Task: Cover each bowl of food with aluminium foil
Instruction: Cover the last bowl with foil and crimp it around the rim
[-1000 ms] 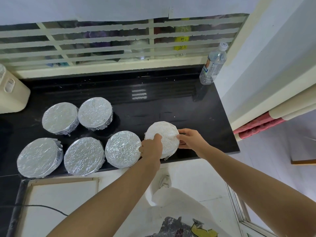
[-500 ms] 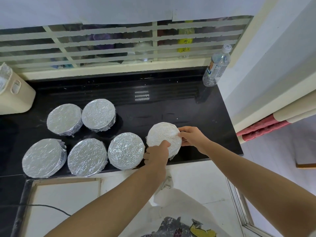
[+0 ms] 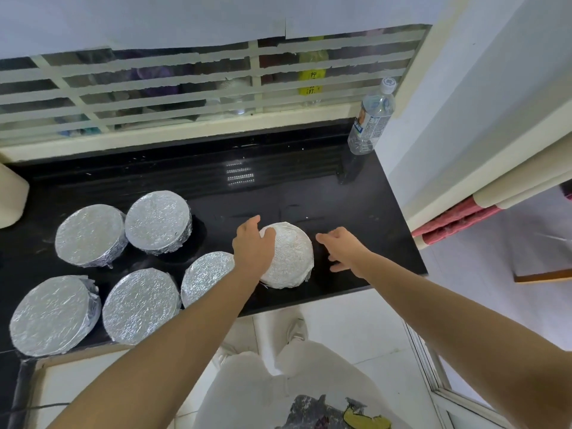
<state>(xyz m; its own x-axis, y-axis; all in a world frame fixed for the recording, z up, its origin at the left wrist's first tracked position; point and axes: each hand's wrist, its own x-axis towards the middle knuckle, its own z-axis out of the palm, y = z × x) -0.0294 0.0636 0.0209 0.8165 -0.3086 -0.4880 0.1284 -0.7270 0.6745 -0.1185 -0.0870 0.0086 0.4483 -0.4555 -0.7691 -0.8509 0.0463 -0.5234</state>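
Observation:
Several bowls wrapped in aluminium foil stand on the black counter (image 3: 356, 205). The rightmost foil-covered bowl (image 3: 291, 258) sits near the counter's front edge. My left hand (image 3: 252, 249) rests on its left side, thumb on the foil and fingers loosely stretched past its far rim. My right hand (image 3: 343, 252) hovers just right of that bowl, fingers spread, touching nothing. The other covered bowls lie to the left: one (image 3: 205, 274) partly hidden under my left forearm, two in front (image 3: 140, 305) (image 3: 52, 314), two behind (image 3: 158, 221) (image 3: 89, 233).
A clear water bottle (image 3: 371, 119) stands at the counter's back right corner by the wall. A cream container (image 3: 10, 199) sits at the left edge. A barred window runs behind the counter. Bare black surface lies behind and right of the rightmost bowl.
My right hand has let go of the bowl's right rim and moved off to the right, fingers spread. My left hand has slid from the near rim up along the bowl's left side.

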